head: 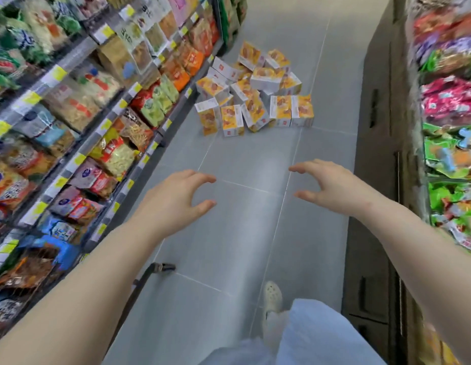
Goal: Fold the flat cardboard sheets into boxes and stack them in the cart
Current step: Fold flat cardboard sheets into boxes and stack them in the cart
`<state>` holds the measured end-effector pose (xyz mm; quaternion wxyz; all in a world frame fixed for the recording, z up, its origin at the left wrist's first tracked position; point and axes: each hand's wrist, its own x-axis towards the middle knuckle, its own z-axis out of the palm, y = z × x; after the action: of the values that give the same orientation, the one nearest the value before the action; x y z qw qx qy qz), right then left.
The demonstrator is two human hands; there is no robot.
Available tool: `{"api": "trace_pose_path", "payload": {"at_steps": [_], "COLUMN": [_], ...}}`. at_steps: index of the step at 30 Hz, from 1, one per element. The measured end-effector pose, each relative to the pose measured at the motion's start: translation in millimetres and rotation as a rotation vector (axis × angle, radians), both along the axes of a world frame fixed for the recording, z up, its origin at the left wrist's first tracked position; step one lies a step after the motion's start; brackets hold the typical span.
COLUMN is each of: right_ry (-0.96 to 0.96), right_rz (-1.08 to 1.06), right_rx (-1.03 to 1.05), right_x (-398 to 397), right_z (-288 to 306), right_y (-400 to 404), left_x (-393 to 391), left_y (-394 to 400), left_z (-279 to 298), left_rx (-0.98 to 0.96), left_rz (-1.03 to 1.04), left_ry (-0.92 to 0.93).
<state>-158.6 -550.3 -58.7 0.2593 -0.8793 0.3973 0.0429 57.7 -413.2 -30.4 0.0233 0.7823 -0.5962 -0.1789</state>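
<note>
A heap of small orange-and-white cardboard boxes (255,93) lies on the grey tiled floor ahead of me in a shop aisle, next to the foot of the left shelving. My left hand (176,198) and my right hand (329,184) reach forward over the floor, well short of the heap. Both hold nothing, with fingers spread and loosely curved. A dark cart edge with a wheel (160,267) shows low at the left, under my left forearm.
Shelves of snack packets (84,101) line the left side. A dark cabinet (379,180) with bright packets (450,127) on top runs along the right. The grey floor (244,233) stretches between them. My shoe (272,296) and pale trouser leg show at the bottom.
</note>
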Motion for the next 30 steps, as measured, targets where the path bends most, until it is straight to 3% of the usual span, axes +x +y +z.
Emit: {"api": "trace_pose_path", "payload": {"at_steps": [15, 30], "right_ry": [0.093, 0.07], "right_rz": [-0.023, -0.081], "right_rx": [0.031, 0.046], "right_x": [93, 285], "right_z": [-15, -25], "right_y": [-181, -376], "left_x": [96, 314], "left_y": [-203, -416], "left_z": [-26, -29], "left_rx": [-0.013, 0.01], "left_rz": [-0.113, -0.147], "left_ry": [0.009, -0.015]}}
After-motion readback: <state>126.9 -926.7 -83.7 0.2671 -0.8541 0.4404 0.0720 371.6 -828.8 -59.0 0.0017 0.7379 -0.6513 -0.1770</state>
